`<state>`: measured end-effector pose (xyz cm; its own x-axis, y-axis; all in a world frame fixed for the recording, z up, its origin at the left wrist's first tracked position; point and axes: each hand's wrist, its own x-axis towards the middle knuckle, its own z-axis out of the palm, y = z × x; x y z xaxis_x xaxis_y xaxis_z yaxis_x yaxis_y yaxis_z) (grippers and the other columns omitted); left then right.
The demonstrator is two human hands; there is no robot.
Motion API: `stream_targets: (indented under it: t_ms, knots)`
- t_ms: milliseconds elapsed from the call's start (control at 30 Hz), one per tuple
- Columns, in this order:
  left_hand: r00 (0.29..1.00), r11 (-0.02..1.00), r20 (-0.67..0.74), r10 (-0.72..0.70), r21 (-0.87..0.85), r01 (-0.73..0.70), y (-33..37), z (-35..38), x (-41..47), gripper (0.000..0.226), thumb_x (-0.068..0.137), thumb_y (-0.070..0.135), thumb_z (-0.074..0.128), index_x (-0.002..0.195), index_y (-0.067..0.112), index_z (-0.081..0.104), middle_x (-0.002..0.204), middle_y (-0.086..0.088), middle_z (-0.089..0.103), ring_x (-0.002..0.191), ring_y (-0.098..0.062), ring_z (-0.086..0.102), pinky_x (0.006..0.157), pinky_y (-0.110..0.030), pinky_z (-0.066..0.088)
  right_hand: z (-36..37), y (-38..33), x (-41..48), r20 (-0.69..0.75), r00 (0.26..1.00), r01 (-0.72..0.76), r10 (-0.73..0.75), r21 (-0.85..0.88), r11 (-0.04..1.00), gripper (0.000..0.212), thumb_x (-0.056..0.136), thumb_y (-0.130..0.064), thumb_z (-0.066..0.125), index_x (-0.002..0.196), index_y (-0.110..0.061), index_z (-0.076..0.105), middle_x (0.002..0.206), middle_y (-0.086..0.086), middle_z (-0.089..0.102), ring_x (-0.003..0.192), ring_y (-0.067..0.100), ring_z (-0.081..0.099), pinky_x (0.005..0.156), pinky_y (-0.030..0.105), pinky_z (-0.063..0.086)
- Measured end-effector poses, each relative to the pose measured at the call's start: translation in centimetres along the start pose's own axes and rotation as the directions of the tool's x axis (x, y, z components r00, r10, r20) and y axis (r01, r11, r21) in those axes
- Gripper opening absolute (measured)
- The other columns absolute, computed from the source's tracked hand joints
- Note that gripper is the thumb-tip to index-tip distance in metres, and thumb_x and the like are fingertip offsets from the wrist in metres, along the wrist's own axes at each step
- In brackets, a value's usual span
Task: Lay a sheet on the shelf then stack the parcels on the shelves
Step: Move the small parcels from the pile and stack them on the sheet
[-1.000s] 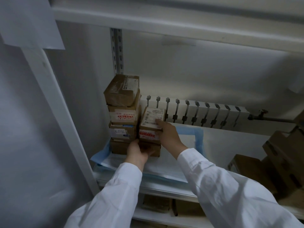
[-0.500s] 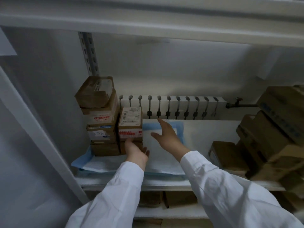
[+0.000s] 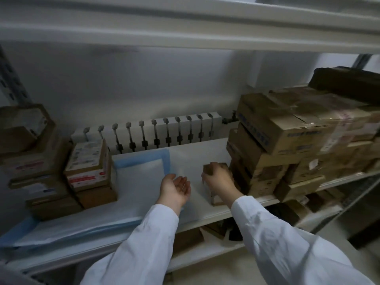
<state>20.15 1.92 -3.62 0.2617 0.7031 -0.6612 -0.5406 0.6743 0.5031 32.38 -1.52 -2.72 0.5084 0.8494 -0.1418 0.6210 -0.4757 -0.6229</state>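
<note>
A white sheet with a blue border (image 3: 141, 173) lies on the left part of the white shelf (image 3: 207, 212). On it stand two stacks of cardboard parcels: a tall one (image 3: 30, 161) at the far left and a shorter one (image 3: 88, 171) beside it. My left hand (image 3: 174, 188) hovers over the sheet's right edge, palm up, fingers apart, holding nothing. My right hand (image 3: 218, 179) rests on top of a small brown parcel (image 3: 211, 167) standing on the bare shelf, fingers curled over it. A pile of larger parcels (image 3: 287, 145) fills the shelf's right side.
A white radiator (image 3: 148, 130) runs along the wall behind the shelf. An upper shelf (image 3: 185, 31) hangs overhead. More boxes (image 3: 189, 237) sit on the lower shelf. A dark package (image 3: 345, 81) tops the right pile.
Both hands left the short stack on the sheet and swung right. My right hand now grips a small parcel by the right pile; the view has panned right.
</note>
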Motion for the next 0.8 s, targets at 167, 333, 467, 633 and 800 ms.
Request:
stream_targets:
  t_ms: [167,333,467,633,800]
  knots:
    - [0.998,0.981,0.022,-0.055,0.190,0.050,-4.0,3.0,1.0,0.015,0.096,0.017,0.045,0.101,0.005,0.051,0.094,-0.013,0.050,0.090,-0.031,0.050,0.087,-0.040,0.042,-1.8,3.5,0.7,0.124,0.980,-0.140,0.153,-0.107,0.984,0.065,0.091,-0.049,0.047,0.145,-0.018,0.027,0.146,0.015,0.029,0.134,0.038,0.029,0.110,0.045,0.027]
    - [0.990,0.914,0.026,-0.136,0.389,0.115,-6.9,4.5,0.8,0.025,0.094,0.019,0.049,0.117,0.010,0.049,0.109,-0.015,0.051,0.100,-0.034,0.053,0.098,-0.048,0.040,-2.1,4.5,1.5,0.155,0.968,-0.198,0.198,-0.016,0.980,0.058,0.086,-0.040,0.055,0.137,-0.016,0.038,0.135,0.014,0.045,0.124,0.034,0.045,0.103,0.042,0.039]
    - [0.987,0.888,0.028,-0.156,0.442,0.128,-8.2,4.9,0.9,0.012,0.095,0.023,0.050,0.092,0.012,0.054,0.088,-0.009,0.055,0.079,-0.024,0.049,0.105,-0.043,0.028,-3.1,4.6,1.5,0.181,0.970,-0.192,0.159,0.180,0.965,0.043,0.092,-0.022,0.053,0.131,-0.008,0.042,0.129,0.014,0.054,0.117,0.031,0.054,0.100,0.042,0.045]
    - [0.992,0.913,0.060,-0.114,0.399,0.081,-7.9,4.3,1.4,0.040,0.089,0.032,0.059,0.123,0.012,0.051,0.121,-0.013,0.056,0.120,-0.034,0.045,0.109,-0.050,0.027,-4.1,4.3,1.1,0.134,0.986,-0.144,0.100,0.380,0.914,0.043,0.094,-0.008,0.048,0.136,-0.006,0.039,0.134,0.016,0.050,0.122,0.031,0.051,0.101,0.040,0.045]
    - [0.984,0.955,0.176,0.009,0.289,-0.060,-6.3,4.0,1.1,0.058,0.074,0.040,0.072,0.120,0.015,0.047,0.111,-0.013,0.058,0.115,-0.035,0.049,0.103,-0.056,0.035,-4.4,2.5,-0.2,0.052,0.997,0.028,-0.065,0.523,0.852,0.031,0.095,-0.017,0.048,0.126,-0.019,0.047,0.126,0.008,0.056,0.118,0.028,0.054,0.099,0.040,0.045]
